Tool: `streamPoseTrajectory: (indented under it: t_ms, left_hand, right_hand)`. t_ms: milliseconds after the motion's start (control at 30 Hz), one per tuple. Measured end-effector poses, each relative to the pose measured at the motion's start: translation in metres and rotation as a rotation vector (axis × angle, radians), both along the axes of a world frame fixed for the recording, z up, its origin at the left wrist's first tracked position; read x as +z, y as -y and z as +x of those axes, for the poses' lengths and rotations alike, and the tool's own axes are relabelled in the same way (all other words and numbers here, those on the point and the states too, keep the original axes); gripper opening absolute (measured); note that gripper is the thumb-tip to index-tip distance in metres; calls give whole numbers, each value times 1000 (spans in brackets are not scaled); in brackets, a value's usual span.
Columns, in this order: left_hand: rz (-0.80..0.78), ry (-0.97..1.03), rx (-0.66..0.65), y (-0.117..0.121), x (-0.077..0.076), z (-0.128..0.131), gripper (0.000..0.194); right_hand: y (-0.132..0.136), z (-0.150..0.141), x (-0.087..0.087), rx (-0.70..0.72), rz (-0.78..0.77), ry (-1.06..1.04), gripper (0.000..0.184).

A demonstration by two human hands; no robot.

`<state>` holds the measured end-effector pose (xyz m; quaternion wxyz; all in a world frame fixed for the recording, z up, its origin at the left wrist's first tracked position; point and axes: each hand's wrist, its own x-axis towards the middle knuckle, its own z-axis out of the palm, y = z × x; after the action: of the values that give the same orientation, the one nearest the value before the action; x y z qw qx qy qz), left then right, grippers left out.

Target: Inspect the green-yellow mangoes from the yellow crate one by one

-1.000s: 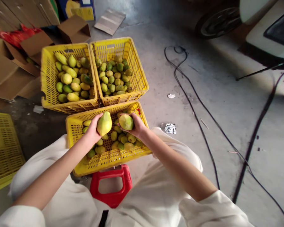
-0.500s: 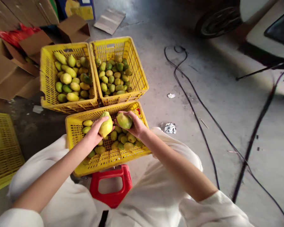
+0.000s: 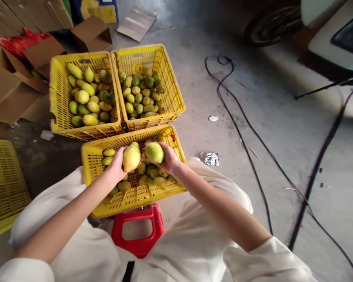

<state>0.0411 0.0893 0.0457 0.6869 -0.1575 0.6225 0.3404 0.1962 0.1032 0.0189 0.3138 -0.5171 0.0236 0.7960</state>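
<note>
My left hand [image 3: 117, 163] is wrapped round a pear-shaped, yellow-green papaya [image 3: 131, 156], its thumb side towards the fruit. A rounder, greener papaya [image 3: 154, 152] rests in my right hand [image 3: 170, 158], with the fingers curled beneath and behind it. Both fruits are held close together above a low yellow crate [image 3: 106, 209] between my knees. Inside that crate lie several smaller green-yellow fruits [image 3: 160, 181], mostly on its right side; my hands hide part of them.
Beyond are two yellow crates of similar fruit, one on the left [image 3: 56, 98] and one on the right [image 3: 172, 90]. A red stool [image 3: 141, 246] stands under the near crate. Cardboard boxes [image 3: 14, 94] fill the far left. Black cables [image 3: 254, 150] cross the floor near a parked vehicle [image 3: 338, 55].
Both papayas have turned in my hands, and more of the right one's face shows. My fingers have shifted round them; the crates have stayed put.
</note>
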Motion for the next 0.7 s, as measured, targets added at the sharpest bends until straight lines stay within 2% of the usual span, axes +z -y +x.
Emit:
streamPoseTrajectory:
  t_ms: [133, 267, 367, 433, 500, 600, 700]
  left_hand:
    - [9, -9, 14, 0, -2, 1, 38]
    - [26, -20, 21, 0, -7, 0, 36]
    - [62, -35, -5, 1, -12, -2, 26]
    - [112, -70, -69, 3, -16, -3, 15]
    - [181, -146, -139, 5, -22, -4, 11]
    - [264, -260, -198, 9, -31, -5, 20]
    - [272, -247, -218, 10, -33, -5, 16]
  right_hand:
    - [1, -1, -2, 30, 56, 11, 35]
    - [4, 3, -13, 65, 163, -9, 37]
    - [8, 8, -22, 102, 265, -24, 40]
    - [10, 10, -27, 109, 309, -15, 43]
    - [10, 11, -33, 109, 306, -8, 40]
    - [10, 10, -41, 85, 256, -10, 30]
    - [11, 7, -47, 44, 218, -29, 21]
